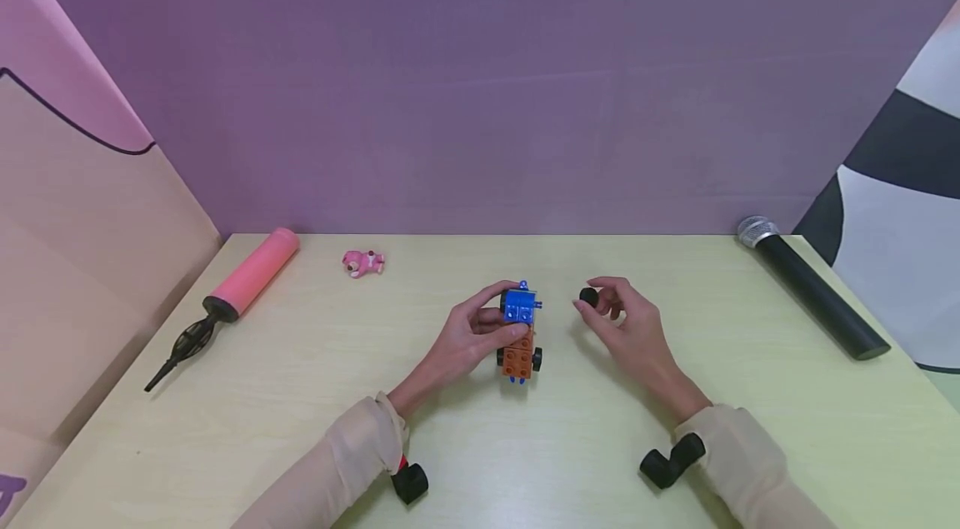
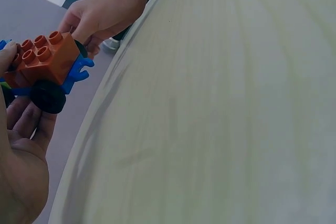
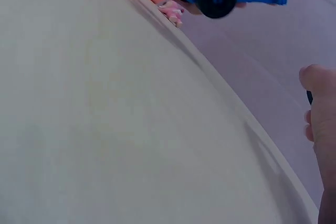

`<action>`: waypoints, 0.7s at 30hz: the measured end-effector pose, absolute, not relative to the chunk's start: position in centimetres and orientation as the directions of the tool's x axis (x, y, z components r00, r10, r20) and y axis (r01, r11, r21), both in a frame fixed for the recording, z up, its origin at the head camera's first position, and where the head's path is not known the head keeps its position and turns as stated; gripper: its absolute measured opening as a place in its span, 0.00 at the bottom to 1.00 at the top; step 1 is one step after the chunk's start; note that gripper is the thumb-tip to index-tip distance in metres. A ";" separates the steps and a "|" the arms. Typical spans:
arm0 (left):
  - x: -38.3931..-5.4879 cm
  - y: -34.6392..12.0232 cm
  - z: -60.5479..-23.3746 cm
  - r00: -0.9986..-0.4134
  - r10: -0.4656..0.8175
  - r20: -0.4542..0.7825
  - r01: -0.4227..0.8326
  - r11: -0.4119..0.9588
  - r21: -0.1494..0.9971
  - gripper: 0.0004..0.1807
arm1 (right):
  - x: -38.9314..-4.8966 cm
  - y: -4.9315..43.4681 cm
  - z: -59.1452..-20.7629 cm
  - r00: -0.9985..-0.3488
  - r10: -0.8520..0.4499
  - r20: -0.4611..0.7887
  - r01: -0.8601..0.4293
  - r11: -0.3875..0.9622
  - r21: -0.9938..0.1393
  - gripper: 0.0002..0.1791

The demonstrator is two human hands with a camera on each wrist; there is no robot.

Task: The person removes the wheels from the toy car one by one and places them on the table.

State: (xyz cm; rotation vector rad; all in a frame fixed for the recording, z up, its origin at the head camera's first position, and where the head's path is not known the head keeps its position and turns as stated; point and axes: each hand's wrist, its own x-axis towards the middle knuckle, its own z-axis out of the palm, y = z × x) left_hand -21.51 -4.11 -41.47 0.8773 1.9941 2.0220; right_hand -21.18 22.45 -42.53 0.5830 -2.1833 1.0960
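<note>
My left hand (image 1: 480, 327) holds a toy brick car (image 1: 517, 358) above the table, thumb across its top. Orange studded bricks (image 2: 47, 56) form the car's rear, and a blue block (image 1: 519, 306) sits at the far end. Black wheels show at both rear sides, one facing the left wrist camera (image 2: 48, 96). On the far right side a bare blue peg (image 1: 537, 305) sticks out. To the right of the car, my right hand (image 1: 630, 333) pinches a small black wheel (image 1: 588, 296) between thumb and fingertips, apart from the car. In the right wrist view the fingers mostly hide that wheel.
A pink hand pump (image 1: 255, 275) with a black nozzle lies at the table's left. Near the back edge lies a small pink bear figure (image 1: 363, 263). A black microphone (image 1: 817, 291) rests at the right. Behind the table (image 1: 525, 454) rises a purple panel (image 1: 480, 79).
</note>
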 end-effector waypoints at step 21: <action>-21.5 -4.1 -41.4 -0.809 0.515 0.284 0.286 -0.077 0.955 0.32 | -22.4 24.7 -42.6 -0.894 -0.072 0.443 -0.334 0.766 -0.550 0.17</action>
